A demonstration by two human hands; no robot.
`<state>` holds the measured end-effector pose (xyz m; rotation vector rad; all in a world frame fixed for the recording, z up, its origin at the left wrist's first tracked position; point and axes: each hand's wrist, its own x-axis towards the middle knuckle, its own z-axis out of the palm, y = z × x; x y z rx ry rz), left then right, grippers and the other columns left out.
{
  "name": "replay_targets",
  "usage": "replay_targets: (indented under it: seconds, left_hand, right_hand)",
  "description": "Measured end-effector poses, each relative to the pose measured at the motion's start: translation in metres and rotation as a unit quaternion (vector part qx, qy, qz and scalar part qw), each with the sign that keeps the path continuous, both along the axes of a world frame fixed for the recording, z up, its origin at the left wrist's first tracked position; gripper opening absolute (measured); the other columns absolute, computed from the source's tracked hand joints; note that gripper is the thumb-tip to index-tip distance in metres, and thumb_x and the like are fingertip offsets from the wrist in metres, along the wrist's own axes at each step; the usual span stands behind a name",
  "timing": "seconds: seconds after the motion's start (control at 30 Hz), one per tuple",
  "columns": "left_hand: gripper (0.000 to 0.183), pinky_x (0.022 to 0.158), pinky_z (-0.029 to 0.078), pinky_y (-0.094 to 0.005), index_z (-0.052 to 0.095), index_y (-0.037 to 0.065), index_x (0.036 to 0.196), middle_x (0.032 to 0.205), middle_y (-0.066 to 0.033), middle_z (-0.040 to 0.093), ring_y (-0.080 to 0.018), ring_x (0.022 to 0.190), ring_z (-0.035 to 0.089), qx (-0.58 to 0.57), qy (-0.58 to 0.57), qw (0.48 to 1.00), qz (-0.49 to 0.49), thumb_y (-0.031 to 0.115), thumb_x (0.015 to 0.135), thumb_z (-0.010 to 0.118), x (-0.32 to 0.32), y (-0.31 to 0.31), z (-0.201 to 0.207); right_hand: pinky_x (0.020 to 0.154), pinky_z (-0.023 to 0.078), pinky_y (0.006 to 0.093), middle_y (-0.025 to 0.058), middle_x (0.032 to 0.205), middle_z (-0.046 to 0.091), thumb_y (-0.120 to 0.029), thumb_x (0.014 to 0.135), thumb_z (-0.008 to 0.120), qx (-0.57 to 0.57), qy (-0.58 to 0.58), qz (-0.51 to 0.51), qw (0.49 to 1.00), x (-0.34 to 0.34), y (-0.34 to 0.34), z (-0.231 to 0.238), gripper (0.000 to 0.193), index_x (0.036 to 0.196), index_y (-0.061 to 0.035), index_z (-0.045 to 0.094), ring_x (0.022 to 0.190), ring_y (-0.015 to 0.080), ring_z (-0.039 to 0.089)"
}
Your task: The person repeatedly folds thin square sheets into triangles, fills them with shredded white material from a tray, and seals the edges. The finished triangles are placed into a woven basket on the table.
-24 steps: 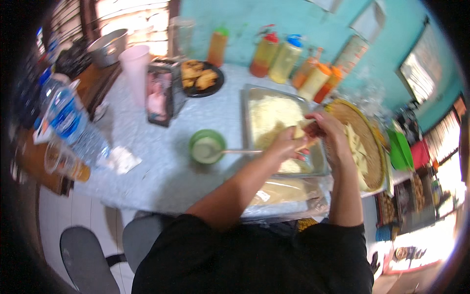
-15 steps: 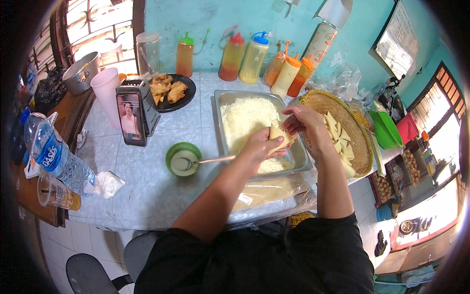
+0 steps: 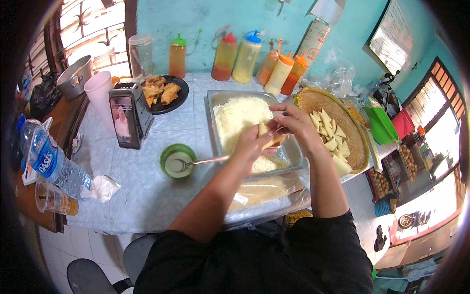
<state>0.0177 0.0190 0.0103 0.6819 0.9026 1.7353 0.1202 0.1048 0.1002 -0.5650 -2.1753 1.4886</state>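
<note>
My left hand (image 3: 248,145) grips a pale, partly folded pastry wrapper (image 3: 264,129) above a metal tray (image 3: 211,115). My right hand (image 3: 296,125) has its fingers bent and pinched at the wrapper's far right edge; the fingertips are partly hidden. Under both hands, shredded white filling (image 3: 241,115), perhaps grated cheese, fills much of the tray. To the right, a round woven basket (image 3: 356,115) bears several folded triangular pastries (image 3: 331,133). Left of the tray, a spoon (image 3: 208,160) rests in a green bowl (image 3: 163,165) of whitish liquid.
A phone (image 3: 126,121) leans on a stand at the left, near a black plate (image 3: 182,94) of fried food. Squeeze bottles (image 3: 247,58) line the wall. A water bottle (image 3: 56,159) tilts at the left edge. A plastic packet (image 3: 264,190) lies before the tray.
My fingers have shifted on the wrapper, which is turned and folded more narrowly. My right hand has come in closer to my left. The whole view has moved slightly.
</note>
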Motion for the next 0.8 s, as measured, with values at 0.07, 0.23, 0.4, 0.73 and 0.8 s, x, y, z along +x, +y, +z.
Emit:
replay_targets:
  seconds: [0.07, 0.23, 0.4, 0.73, 0.8]
  left_hand:
    - [0.027, 0.072, 0.052, -0.0267, 0.053, 0.003, 0.113, 0.102, -0.0100, 0.063, -0.0179, 0.087, 0.064, -0.001, -0.007, 1.000, 0.028, 0.017, 0.090, 0.054, 0.001, 0.000, 0.002]
    - [0.024, 0.069, 0.051, -0.0251, 0.055, 0.003, 0.109, 0.098, -0.0094, 0.064, -0.0155, 0.082, 0.064, 0.003, -0.014, 0.998, 0.060, 0.016, 0.089, 0.055, -0.001, 0.002, 0.000]
    - [0.025, 0.071, 0.051, -0.0259, 0.054, 0.002, 0.110, 0.098, -0.0085, 0.064, -0.0150, 0.081, 0.063, 0.021, 0.006, 0.998, 0.052, 0.016, 0.089, 0.055, 0.000, 0.003, -0.002]
    - [0.034, 0.078, 0.051, -0.0291, 0.051, 0.000, 0.117, 0.108, -0.0102, 0.060, -0.0174, 0.095, 0.061, 0.037, 0.025, 0.998, -0.033, 0.016, 0.088, 0.058, 0.002, 0.004, -0.006]
    - [0.035, 0.079, 0.051, -0.0296, 0.051, 0.000, 0.118, 0.108, -0.0099, 0.060, -0.0176, 0.095, 0.061, 0.039, 0.025, 0.998, -0.046, 0.016, 0.088, 0.059, 0.002, 0.004, -0.007]
  right_hand:
    - [0.072, 0.044, 0.0291, 0.0081, 0.086, 0.061, -0.021, 0.085, 0.054, 0.005, 0.045, -0.039, 0.998, 0.005, 0.007, 0.000, 0.024, 0.100, -0.0024, 0.060, 0.081, 0.0166, 0.058]
    - [0.071, 0.044, 0.0319, 0.0119, 0.081, 0.058, -0.021, 0.078, 0.058, 0.223, -0.066, -0.127, 0.964, 0.026, 0.038, -0.027, 0.020, 0.084, -0.0018, 0.061, 0.078, 0.0216, 0.058]
    - [0.069, 0.043, 0.0336, 0.0132, 0.080, 0.057, -0.022, 0.077, 0.058, 0.221, -0.101, -0.070, 0.967, 0.028, 0.034, -0.038, 0.021, 0.081, -0.0014, 0.059, 0.077, 0.0262, 0.057]
    - [0.070, 0.045, 0.0381, 0.0106, 0.079, 0.058, -0.016, 0.074, 0.059, 0.481, -0.105, -0.104, 0.864, 0.022, 0.004, -0.007, 0.014, 0.080, -0.0056, 0.065, 0.078, 0.0302, 0.056]
    - [0.070, 0.046, 0.0389, 0.0100, 0.077, 0.058, -0.014, 0.072, 0.058, 0.539, -0.094, -0.077, 0.833, 0.021, 0.004, -0.006, 0.013, 0.080, -0.0060, 0.066, 0.078, 0.0301, 0.056]
